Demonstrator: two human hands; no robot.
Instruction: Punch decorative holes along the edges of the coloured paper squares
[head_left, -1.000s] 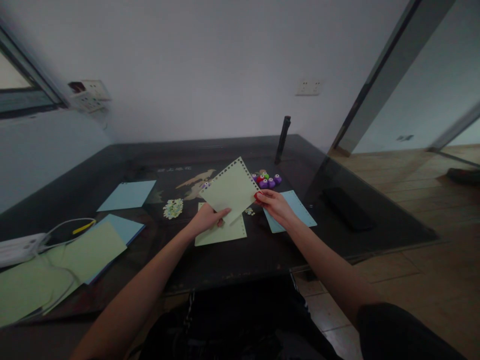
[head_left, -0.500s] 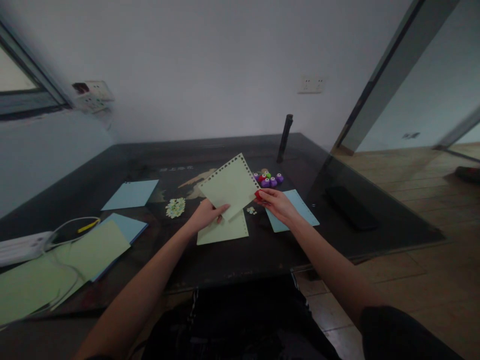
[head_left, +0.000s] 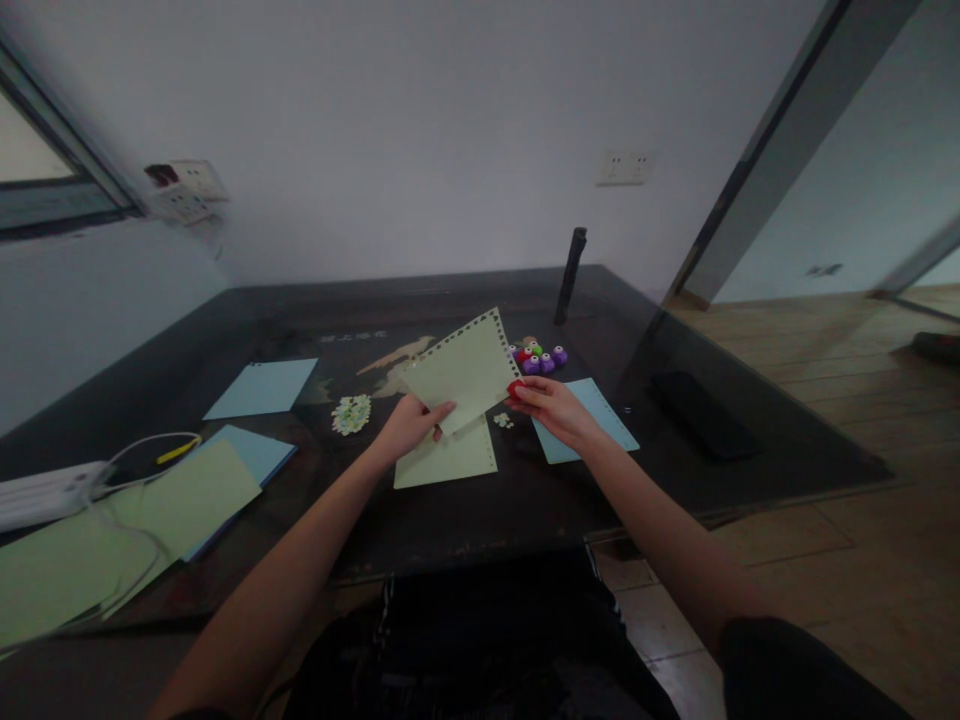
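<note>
"Above a dark bench (head_left: 487, 525), a pale green sheet (head_left: 469, 370) is held at a slant. What does it hide?"

"Part of a second green sheet (head_left: 450, 465) beneath it, and most fingers of the left hand (head_left: 409, 430), tucked behind the paper. A small red piece (head_left: 515, 389) is partly covered by the right hand (head_left: 556, 406). The holes along the slanted sheet's two far edges are too small to make out in shape."

"And the pose?"

"Both arms reach forward, cut off low in the view, a dark sleeve at right. The left hand pinches the sheet near its closest corner, thumb on top; the right hand grips the red piece between bent fingers at the right corner."

"Where does the paper sit?"

"Between the two hands. Small paper bits (head_left: 502, 420) lie on the bench just left of the right hand, a blue sheet (head_left: 596, 425) is partly beneath that arm, and a cluster of coloured pieces (head_left: 546, 363) stands just beyond, its left side partly masked by the paper."
</note>
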